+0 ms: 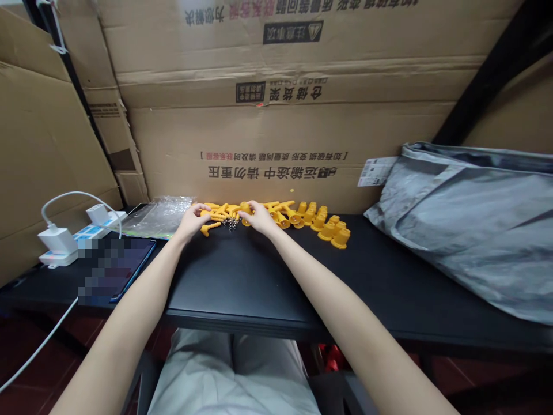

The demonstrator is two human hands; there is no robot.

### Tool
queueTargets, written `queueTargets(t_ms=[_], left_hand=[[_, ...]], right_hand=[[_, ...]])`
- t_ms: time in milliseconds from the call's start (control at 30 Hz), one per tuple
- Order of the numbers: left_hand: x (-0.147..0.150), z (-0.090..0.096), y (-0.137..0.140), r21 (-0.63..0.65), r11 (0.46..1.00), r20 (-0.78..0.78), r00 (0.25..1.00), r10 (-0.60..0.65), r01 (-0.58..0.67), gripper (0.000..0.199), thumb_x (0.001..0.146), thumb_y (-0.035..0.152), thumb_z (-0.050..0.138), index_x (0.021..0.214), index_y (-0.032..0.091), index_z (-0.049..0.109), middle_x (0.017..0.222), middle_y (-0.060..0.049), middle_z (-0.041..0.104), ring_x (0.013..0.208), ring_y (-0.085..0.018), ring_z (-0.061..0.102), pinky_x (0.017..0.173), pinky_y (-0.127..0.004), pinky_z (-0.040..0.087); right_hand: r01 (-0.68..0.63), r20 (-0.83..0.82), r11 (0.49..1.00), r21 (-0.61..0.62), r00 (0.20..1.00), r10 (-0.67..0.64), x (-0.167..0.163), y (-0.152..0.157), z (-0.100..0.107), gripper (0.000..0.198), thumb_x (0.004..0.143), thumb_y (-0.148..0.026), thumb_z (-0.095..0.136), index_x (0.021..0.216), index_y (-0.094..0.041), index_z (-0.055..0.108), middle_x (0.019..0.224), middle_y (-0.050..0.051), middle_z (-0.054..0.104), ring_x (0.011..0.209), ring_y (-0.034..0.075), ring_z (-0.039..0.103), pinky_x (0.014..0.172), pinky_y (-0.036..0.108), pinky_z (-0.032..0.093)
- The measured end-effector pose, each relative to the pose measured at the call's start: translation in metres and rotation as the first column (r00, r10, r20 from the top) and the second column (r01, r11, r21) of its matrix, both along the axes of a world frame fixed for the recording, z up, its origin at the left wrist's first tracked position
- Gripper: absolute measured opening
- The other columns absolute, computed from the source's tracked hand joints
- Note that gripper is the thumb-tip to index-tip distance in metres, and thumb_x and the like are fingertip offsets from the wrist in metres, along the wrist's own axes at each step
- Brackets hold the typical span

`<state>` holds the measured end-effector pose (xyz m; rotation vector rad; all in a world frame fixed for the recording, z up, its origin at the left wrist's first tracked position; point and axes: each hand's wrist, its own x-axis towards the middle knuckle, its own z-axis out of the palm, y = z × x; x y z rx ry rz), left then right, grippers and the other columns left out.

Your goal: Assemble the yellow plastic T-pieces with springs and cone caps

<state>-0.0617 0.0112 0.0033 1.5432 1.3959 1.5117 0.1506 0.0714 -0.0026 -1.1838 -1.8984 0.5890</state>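
Observation:
On the black table, my left hand [193, 221] is at the left end of a pile of yellow plastic pieces [222, 211], its thumb and fingers closed around a yellow piece. A yellow cup-shaped piece [246, 214] is gripped in the fingertips of my right hand [261, 220]. Between my hands lies a small heap of metal springs [232, 223]. One yellow screw-like piece [210, 229] rests just in front of my left fingers. Right of my right hand, several yellow cups [340, 237] stand in rows, and others [283, 221] lie on their sides.
Cardboard [276, 132] walls the back. A grey bag [466, 225] fills the right side. At left are a clear plastic bag [159, 216], a phone [125, 268] and a power strip [93, 231] with a white charger [57, 240] and cable. The table's front edge [242, 320] crosses above my lap.

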Motion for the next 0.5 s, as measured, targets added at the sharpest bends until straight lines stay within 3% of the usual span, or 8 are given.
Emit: queueTargets(t_ms=[100, 200, 367, 500], left_hand=[[0.005, 0.001, -0.002, -0.023, 1.000, 0.040, 0.999, -0.015, 0.016, 0.032, 0.054, 0.029, 0.060, 0.082, 0.015, 0.061, 0.053, 0.006, 0.049, 0.043, -0.005, 0.038, 0.043, -0.019, 0.029], [0.008, -0.001, -0.003, -0.040, 0.999, 0.055, 0.998, -0.028, 0.030, 0.032, 0.054, 0.028, 0.061, 0.084, 0.015, 0.060, 0.050, 0.008, 0.046, 0.039, -0.004, 0.033, 0.040, -0.018, 0.025], [0.010, -0.003, -0.002, -0.070, 0.996, 0.053, 0.998, -0.042, 0.046, 0.030, 0.057, 0.028, 0.061, 0.085, 0.016, 0.060, 0.049, 0.009, 0.044, 0.039, -0.004, 0.032, 0.040, -0.018, 0.026], [0.014, -0.007, -0.001, -0.042, 0.998, -0.067, 0.997, -0.042, 0.039, 0.027, 0.061, 0.028, 0.061, 0.085, 0.017, 0.060, 0.054, 0.006, 0.049, 0.045, -0.007, 0.040, 0.047, -0.020, 0.033]], right_hand=[[-0.027, 0.245, 0.993, 0.118, 0.969, -0.003, 0.018, -0.010, 0.000, 0.021, 0.076, -0.013, 0.065, 0.097, -0.017, 0.064, 0.106, 0.009, 0.066, 0.106, 0.023, 0.060, 0.099, 0.038, 0.042], [-0.073, 0.347, 0.981, 0.182, 0.938, 0.005, 0.029, -0.017, -0.002, 0.028, 0.078, -0.007, 0.061, 0.104, -0.015, 0.066, 0.111, 0.012, 0.063, 0.109, 0.023, 0.058, 0.100, 0.038, 0.040], [-0.099, 0.390, 0.975, 0.201, 0.921, 0.013, 0.028, -0.025, -0.004, 0.030, 0.082, -0.011, 0.062, 0.110, -0.016, 0.068, 0.111, 0.012, 0.062, 0.107, 0.023, 0.058, 0.097, 0.038, 0.042], [-0.076, 0.437, 0.973, 0.219, 0.899, -0.028, 0.024, -0.036, 0.002, 0.034, 0.087, -0.023, 0.061, 0.121, -0.020, 0.065, 0.108, 0.012, 0.061, 0.103, 0.025, 0.059, 0.094, 0.038, 0.043]])
